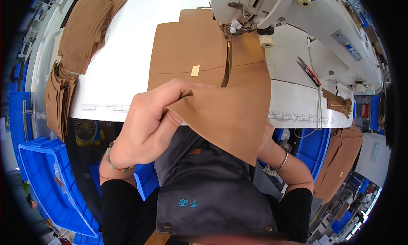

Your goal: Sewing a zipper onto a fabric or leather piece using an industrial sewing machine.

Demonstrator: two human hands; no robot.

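A brown fabric panel (182, 45) lies on the white table under the sewing machine's needle and presser foot (229, 32). Its near part is lifted and folded back toward me. My left hand (151, 121) grips the raised edge between thumb and fingers. My right hand (267, 136) is at the panel's right side, its fingers hidden behind the cloth. A narrow dark brown strip (228, 68) with a gold-coloured top runs from the presser foot toward the fold. A small yellowish tag (195, 70) sits on the panel, close to a crosswise seam.
Stacked brown fabric pieces (87, 32) lie at the far left; more (61, 100) hang over the table edge. Red-handled thread snips (309, 71) and a brown strip bundle (337, 103) are on the right. Blue bins (55, 181) and brown panels (340, 162) flank me.
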